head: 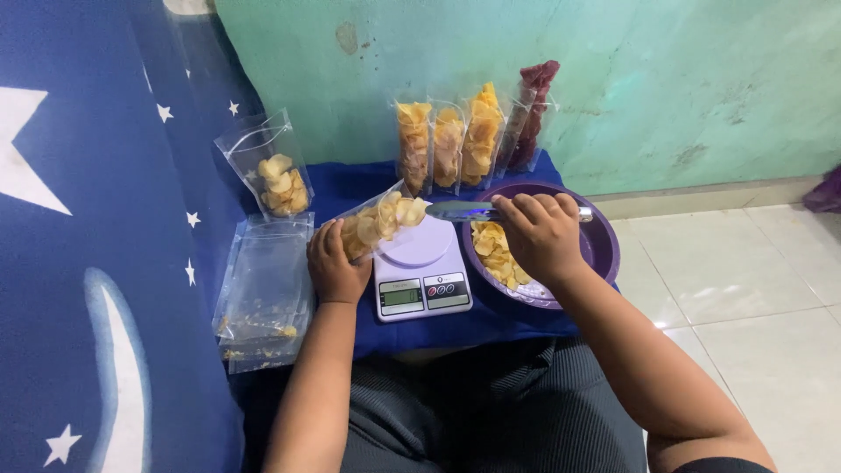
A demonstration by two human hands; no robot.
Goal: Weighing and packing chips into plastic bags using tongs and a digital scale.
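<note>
My left hand grips a clear plastic pouch partly filled with yellow chips, tilted with its mouth toward the right, above the small white kitchen scale. My right hand holds metal tongs whose tips point at the pouch's mouth. Under the right hand sits a purple bowl with more chips in it.
Several filled chip pouches lean on the green wall, one with dark red contents. Another part-filled pouch stands at the left above a stack of empty pouches. A blue cloth covers the low surface; white floor tiles lie right.
</note>
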